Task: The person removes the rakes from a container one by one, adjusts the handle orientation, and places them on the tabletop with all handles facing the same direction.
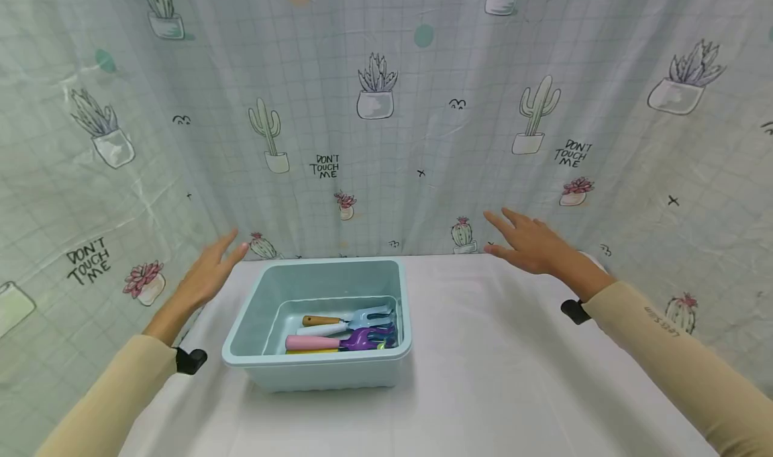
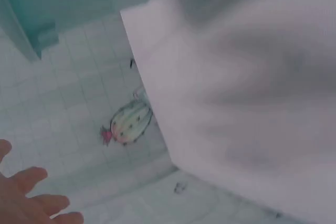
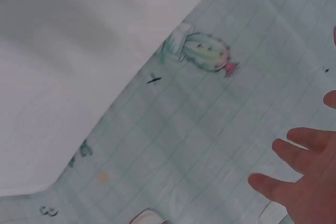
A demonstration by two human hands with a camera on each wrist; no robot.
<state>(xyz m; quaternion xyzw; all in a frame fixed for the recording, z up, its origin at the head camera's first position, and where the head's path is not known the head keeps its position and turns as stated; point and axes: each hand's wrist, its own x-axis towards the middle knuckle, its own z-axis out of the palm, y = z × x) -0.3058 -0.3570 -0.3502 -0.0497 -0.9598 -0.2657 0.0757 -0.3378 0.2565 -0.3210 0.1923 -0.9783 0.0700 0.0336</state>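
My left hand (image 1: 208,269) hovers beside the upper left of a light blue plastic tub (image 1: 320,375), fingers extended and holding nothing. Over the right part of the table my right hand (image 1: 531,242) is raised with its fingers spread, touching nothing. Inside the tub lie several small garden hand tools: a purple hand fork (image 1: 362,339) with a pink handle, a light blue hand fork (image 1: 368,317), and a wooden handle (image 1: 320,321). A yellow handle (image 1: 313,351) shows partly beneath the pink one. The lower tools overlap and are partly hidden by the tub's front wall.
A white table (image 1: 483,376) carries the tub left of its middle. Behind and at both sides hangs a cactus-print curtain (image 1: 398,141), close to the table's back edge. Black wrist straps (image 1: 190,361) sit at both cuffs.
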